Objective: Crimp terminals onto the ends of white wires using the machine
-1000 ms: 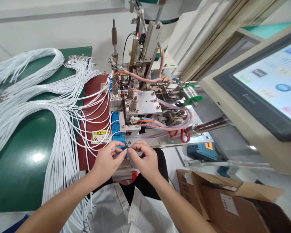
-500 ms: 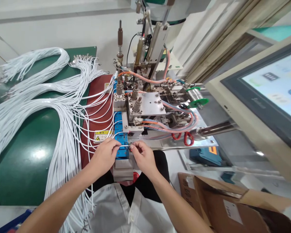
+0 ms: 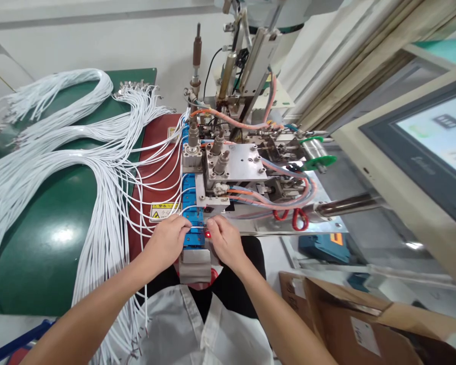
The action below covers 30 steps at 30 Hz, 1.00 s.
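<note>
A short length of white cable (image 3: 196, 227) is stretched across the blue holder blocks (image 3: 193, 241) at the machine's near end. My left hand (image 3: 169, 238) is closed in a pinch on this cable, at the left side of the blocks. On the other side, my right hand (image 3: 226, 243) has thumb and fingers pressed together at the cable's end, hiding most of the tip. A red light (image 3: 207, 234) glows just under the right fingertips. Several other white cables run from the bundle into the blue blocks farther along.
Large bundles of white cables (image 3: 99, 203) lie over the green table (image 3: 41, 243) on the left. The machine (image 3: 237, 162) with its hoses and wire spool (image 3: 316, 152) stands ahead. A screen (image 3: 437, 132) juts in at right, above an open cardboard box (image 3: 338, 324).
The right fingers have shifted at the cable's end, and the red light now shows beneath them. My left hand keeps its pinch. The whole view has moved slightly.
</note>
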Available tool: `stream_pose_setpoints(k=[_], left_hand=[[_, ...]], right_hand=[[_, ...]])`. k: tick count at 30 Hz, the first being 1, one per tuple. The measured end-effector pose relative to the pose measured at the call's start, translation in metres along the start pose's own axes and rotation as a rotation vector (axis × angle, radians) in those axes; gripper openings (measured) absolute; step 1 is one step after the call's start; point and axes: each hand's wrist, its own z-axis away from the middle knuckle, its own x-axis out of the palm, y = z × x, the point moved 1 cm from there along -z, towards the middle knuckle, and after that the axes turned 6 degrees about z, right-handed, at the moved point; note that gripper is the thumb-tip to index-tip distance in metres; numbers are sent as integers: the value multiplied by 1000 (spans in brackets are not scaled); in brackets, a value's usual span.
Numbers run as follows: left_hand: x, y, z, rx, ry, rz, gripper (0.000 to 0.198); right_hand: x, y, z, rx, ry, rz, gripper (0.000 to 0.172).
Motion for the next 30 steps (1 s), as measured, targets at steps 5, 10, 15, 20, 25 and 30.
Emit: stream_pose_setpoints(k=[5, 10, 15, 20, 25, 30], left_hand=[[2, 0, 2, 32, 21, -61, 18], [3, 5, 6, 29, 20, -184, 19], [1, 10, 8, 97, 59, -376, 19], [1, 7, 8, 81, 35, -329, 20], [1, 6, 7, 64, -23, -323, 20], [2, 11, 8, 20, -56, -406, 19]], right_hand=[[13, -3, 1, 17, 127, 32, 33], [21, -1, 4, 76, 149, -23, 35], [16, 0, 1, 103, 86, -50, 37], [14, 1, 0, 57, 129, -68, 37], [18, 3, 1, 31, 135, -88, 33], [21, 5, 0, 65, 138, -133, 34]])
